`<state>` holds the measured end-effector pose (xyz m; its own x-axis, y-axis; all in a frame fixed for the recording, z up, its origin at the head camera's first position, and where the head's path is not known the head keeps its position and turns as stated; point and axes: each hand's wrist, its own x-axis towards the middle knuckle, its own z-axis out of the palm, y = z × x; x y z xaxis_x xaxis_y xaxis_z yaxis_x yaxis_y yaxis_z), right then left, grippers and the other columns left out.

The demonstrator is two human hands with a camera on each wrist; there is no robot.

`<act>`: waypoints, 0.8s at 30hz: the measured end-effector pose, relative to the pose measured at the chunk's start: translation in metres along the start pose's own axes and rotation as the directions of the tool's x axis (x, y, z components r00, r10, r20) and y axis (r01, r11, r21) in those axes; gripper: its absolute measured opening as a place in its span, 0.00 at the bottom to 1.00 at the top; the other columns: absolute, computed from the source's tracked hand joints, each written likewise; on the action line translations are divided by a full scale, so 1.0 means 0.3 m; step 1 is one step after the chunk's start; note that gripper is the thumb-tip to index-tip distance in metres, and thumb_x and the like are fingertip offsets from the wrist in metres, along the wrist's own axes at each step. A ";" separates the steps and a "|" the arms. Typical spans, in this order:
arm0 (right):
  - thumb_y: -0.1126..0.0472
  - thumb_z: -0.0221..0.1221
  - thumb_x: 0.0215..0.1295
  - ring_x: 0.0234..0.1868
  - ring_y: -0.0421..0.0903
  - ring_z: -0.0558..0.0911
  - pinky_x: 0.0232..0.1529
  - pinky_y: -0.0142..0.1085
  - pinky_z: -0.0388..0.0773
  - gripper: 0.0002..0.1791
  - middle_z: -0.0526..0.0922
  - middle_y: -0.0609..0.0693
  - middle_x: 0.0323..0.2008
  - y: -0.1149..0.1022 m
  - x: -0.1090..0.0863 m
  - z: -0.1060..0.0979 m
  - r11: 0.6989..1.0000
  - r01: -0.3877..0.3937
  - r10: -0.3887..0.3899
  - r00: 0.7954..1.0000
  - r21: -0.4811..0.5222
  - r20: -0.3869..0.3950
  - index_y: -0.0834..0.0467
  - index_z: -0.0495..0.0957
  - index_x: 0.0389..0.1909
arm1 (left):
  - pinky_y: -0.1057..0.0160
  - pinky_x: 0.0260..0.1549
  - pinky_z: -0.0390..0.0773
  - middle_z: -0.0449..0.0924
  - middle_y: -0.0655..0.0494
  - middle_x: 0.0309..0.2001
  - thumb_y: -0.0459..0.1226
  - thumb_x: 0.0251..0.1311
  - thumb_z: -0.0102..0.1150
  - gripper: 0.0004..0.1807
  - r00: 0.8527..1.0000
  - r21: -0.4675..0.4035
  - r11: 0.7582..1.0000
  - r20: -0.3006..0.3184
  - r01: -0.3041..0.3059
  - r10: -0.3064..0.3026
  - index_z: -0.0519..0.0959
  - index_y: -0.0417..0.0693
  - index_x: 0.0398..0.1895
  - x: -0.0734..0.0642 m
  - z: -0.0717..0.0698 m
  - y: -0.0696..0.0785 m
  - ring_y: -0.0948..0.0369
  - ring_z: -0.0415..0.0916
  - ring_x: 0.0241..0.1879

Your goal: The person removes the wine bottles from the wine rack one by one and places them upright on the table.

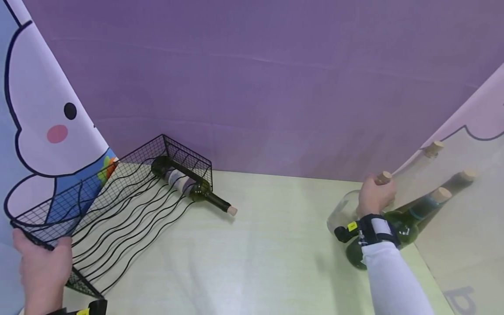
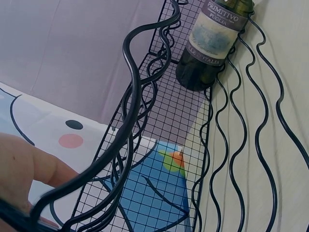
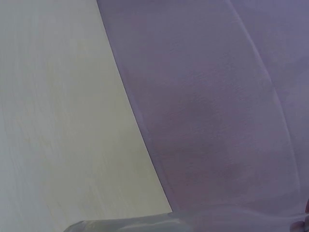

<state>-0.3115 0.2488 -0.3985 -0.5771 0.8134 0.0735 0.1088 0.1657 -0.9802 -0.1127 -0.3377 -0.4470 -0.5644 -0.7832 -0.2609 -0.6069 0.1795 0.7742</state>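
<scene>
A black wire wine rack [image 1: 130,223] with wavy rods stands at the left. My left hand [image 1: 43,262] grips its near end, thumb over the frame. One green wine bottle [image 1: 181,180] lies across the rack's far end, its corked neck sticking out to the right. The left wrist view shows its label [image 2: 212,36] close up. At the right, my right hand [image 1: 376,197] holds a clear glass bottle [image 1: 341,212] by the neck, the cork [image 1: 383,177] showing above the fingers. In the right wrist view only a strip of that clear bottle [image 3: 130,225] shows along the bottom edge.
Beside my right forearm stand a green bottle [image 1: 407,223], another dark bottle [image 1: 458,181] and a clear corked one [image 1: 431,151], partly overlapping. The pale tabletop [image 1: 252,245] lies between rack and bottles. A purple backdrop [image 1: 252,87] rises behind, with printed cloth panels at both sides.
</scene>
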 end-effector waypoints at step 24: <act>0.51 0.67 0.55 0.52 0.37 0.66 0.57 0.32 0.62 0.26 0.65 0.37 0.47 -0.119 -0.015 -0.012 0.985 -0.128 0.126 0.992 0.113 0.021 0.44 0.65 0.50 | 0.34 0.73 0.45 0.33 0.29 0.77 0.43 0.68 0.37 0.46 1.000 -0.024 1.000 -0.012 -0.013 0.013 0.20 0.56 0.77 -0.006 0.001 0.003 0.31 0.37 0.76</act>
<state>-0.3099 0.2410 -0.3631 -0.5754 0.8161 -0.0545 0.0892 -0.0036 -0.9960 -0.1123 -0.3358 -0.4461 -0.5657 -0.7877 -0.2439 -0.5858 0.1758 0.7911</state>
